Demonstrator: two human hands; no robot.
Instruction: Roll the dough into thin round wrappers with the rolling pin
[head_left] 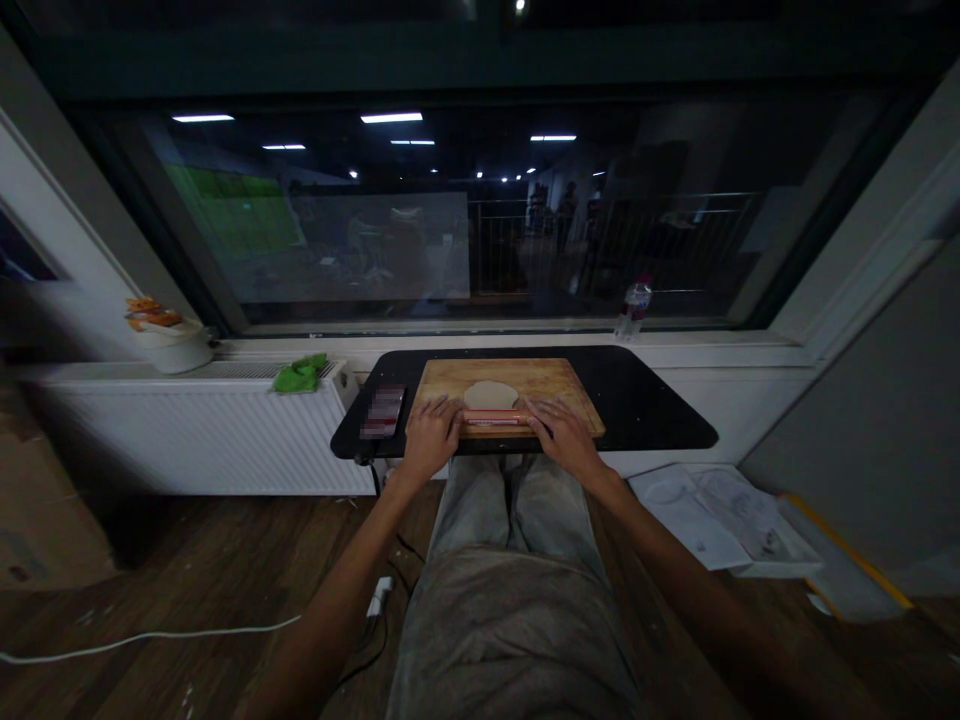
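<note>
A flat round of dough (490,394) lies on a wooden board (555,385) on a small black table (645,400). A reddish rolling pin (492,419) lies across the board's near edge, just in front of the dough. My left hand (431,433) rests flat on the pin's left end, fingers stretched out. My right hand (561,433) rests flat on the pin's right end, fingers also stretched.
A phone (383,411) lies on the table's left end. A plastic bottle (634,309) stands on the window sill. A white pot (176,344) and a green cloth (301,374) sit on the radiator. Papers (720,515) and a white cable (150,636) lie on the floor.
</note>
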